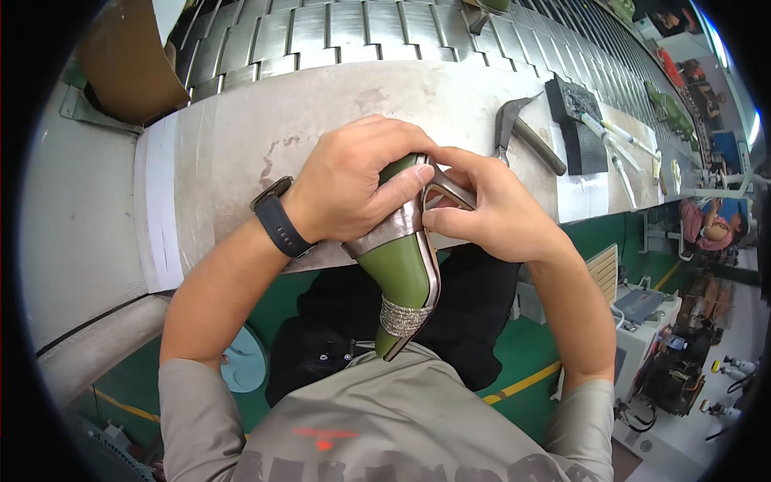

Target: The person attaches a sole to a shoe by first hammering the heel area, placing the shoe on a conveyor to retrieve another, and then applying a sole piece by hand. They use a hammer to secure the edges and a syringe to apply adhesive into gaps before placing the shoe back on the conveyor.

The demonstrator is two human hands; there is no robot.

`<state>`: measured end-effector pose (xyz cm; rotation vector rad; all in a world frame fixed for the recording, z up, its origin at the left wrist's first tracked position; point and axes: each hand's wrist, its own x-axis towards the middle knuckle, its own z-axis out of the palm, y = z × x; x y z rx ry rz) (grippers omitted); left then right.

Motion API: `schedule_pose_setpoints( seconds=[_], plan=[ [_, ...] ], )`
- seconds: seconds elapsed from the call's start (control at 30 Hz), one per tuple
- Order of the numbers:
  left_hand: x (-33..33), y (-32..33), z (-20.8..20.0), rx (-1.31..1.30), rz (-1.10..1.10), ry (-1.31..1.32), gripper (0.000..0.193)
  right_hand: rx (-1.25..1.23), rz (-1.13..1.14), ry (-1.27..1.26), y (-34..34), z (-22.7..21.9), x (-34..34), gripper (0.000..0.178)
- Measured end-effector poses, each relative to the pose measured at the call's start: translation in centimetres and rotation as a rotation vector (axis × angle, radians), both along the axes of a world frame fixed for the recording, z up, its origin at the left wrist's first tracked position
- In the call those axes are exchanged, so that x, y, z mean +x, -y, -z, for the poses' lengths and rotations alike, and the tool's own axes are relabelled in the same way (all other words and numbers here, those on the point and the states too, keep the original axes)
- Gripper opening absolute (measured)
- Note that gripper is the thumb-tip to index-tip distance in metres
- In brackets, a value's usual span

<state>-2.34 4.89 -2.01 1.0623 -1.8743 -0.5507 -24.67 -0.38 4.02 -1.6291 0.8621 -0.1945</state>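
Fingers (408,183) clasping green shoe (393,269) around heel (456,193), toe (385,344) toward grey shirt (401,402), long axis front-to-back

Glossy, plastic-looking shoe last (395,269), rough glittery strap (404,318), metal slats (347,28).

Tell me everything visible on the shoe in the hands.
The shoe on its green form is open, with a glittering band near the toe, a shiny pewter-coloured strap farther back, a thin sole and a raised heel. It's held toe toward the wearer, sole facing right. The left hand grips its rear; the right hand fingers the heel.
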Motion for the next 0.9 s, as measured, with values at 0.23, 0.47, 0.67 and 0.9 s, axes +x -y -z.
schedule_pose_setpoints(
  seconds=[0.23,0.47,0.67,0.9],
  plan=[
    [0.10,0.15,0.36,-0.003,-0.010,-0.005,0.026,0.158,0.033,0.013,0.64,0.49,0.22,0.064],
    [0.05,0.34,0.46,-0.015,-0.021,0.006,0.026,0.165,0.046,0.049,0.79,0.82,-0.03,0.066],
    [0.06,0.30,0.46,-0.036,-0.015,0.007,0.026,0.188,0.027,0.036,0.81,0.89,-0.25,0.067],
    [0.14,0.40,0.55,-0.046,-0.007,0.007,0.027,0.190,0.037,0.040,0.85,1.06,-0.14,0.075]
  ],
)
